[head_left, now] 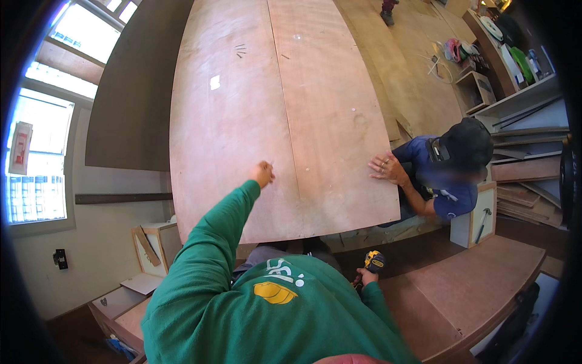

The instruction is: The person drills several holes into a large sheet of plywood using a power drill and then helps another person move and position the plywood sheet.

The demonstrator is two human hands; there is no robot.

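A large plywood panel (230, 133) with a lengthwise seam lies in front of me. Over its near part, left of the seam, my left hand (263, 174) is closed in a pinch; whatever its fingertips hold is too small to make out. Down at my right side, my right hand (367, 277) grips a yellow and black cordless drill (374, 261), which is beyond the panel's near edge. Several thin screws or nails (240, 51) are scattered on the panel's far part, near a small white patch (214, 82).
At the right, a co-worker in a dark cap (465, 145) rests a hand (388, 168) on the panel's edge. A dark sheet (133, 91) stands at the left by the windows. A hammer (483, 224) hangs on a box, beside a wooden bench (467, 291). Shelves hold boards (521, 203).
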